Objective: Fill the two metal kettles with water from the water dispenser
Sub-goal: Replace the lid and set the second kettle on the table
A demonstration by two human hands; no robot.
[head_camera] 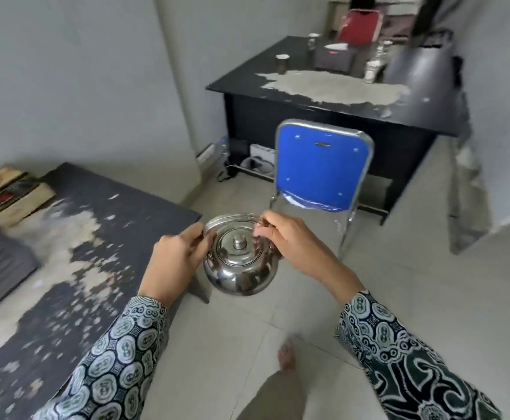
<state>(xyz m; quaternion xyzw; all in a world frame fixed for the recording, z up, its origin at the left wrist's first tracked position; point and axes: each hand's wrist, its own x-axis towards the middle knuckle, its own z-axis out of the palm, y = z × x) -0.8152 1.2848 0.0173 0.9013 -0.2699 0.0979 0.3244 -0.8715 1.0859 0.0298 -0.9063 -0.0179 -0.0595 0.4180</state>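
While the kettle (241, 262) hung in mid-air over the tiled floor (414, 298), lid (238, 248) seated, both hands held its folded handle (232, 219): left hand (176, 262) gripping one end, right hand (290, 241) pinching the other. No dispenser or second kettle in view. Recommended: raise the handle upright, carry level, and remove the lid before filling.

soft even daylight | glare on kettle (241, 262) | motion blur | wide-angle bending at edges
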